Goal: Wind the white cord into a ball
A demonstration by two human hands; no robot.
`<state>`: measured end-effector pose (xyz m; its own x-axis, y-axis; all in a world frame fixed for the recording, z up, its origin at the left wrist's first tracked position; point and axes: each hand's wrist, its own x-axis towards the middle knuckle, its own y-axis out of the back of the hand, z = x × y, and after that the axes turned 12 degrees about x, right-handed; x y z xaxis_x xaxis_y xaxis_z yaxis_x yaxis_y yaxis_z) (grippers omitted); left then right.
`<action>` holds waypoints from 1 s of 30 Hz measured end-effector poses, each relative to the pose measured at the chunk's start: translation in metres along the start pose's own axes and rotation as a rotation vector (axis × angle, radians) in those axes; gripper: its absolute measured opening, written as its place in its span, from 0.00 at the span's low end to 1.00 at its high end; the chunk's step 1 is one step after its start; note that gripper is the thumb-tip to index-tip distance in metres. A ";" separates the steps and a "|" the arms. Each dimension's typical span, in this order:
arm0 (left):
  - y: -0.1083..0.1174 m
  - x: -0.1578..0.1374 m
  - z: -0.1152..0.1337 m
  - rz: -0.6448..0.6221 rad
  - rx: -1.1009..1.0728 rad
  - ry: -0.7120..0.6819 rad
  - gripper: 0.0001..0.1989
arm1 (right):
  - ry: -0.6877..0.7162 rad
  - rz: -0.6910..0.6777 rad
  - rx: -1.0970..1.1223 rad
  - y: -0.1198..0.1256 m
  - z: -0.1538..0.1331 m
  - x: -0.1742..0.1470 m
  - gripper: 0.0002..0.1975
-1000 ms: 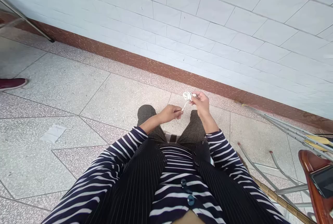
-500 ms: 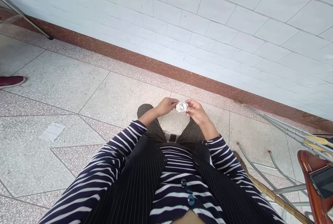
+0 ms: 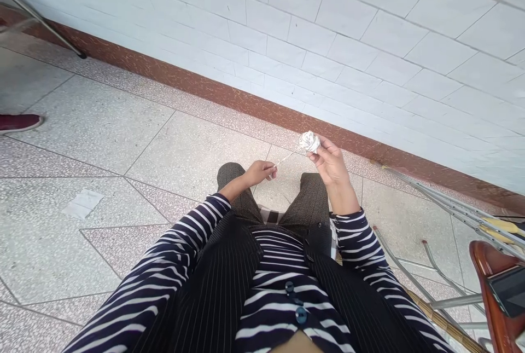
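A small white wad (image 3: pixel 309 142), looking like a ball of wound cord or twisted paper, sits in the fingers of my right hand (image 3: pixel 328 158). From it a thin white strand (image 3: pixel 285 160) runs down and left to my left hand (image 3: pixel 260 173). The left fingers are pinched on that strand, with a short bit of it showing below them. Both hands are above my knees, a little apart, and the strand between them looks straight.
Metal crutches (image 3: pixel 447 200) lean at the right, near a stool (image 3: pixel 435 271) and a brown wooden chair arm (image 3: pixel 492 287) bearing a phone (image 3: pixel 511 290). Paper (image 3: pixel 83 203) lies on the floor at left. Another person's red shoe (image 3: pixel 20 122) shows at the left edge. A tiled wall (image 3: pixel 287 41) stands ahead.
My right hand has moved up and right with the white ball, away from my left hand. A length of strand now shows between the hands, which were together before.
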<state>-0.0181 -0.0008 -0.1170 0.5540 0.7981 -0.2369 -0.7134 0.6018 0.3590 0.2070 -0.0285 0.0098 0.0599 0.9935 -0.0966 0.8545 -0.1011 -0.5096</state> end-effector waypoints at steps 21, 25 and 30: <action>0.159 0.062 0.136 0.671 0.771 -0.177 0.15 | 0.133 -0.128 0.098 -0.041 -0.038 -0.025 0.15; 0.096 0.066 0.072 0.288 0.603 -0.107 0.12 | 0.084 -0.088 0.064 -0.030 -0.029 -0.022 0.15; 0.026 0.047 0.065 0.181 0.086 -0.227 0.19 | -0.025 -0.023 -0.023 -0.015 -0.010 -0.011 0.16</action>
<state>0.0177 0.0504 -0.0603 0.5100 0.8591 0.0421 -0.7756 0.4382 0.4543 0.1993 -0.0376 0.0271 0.0278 0.9939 -0.1064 0.8670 -0.0769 -0.4923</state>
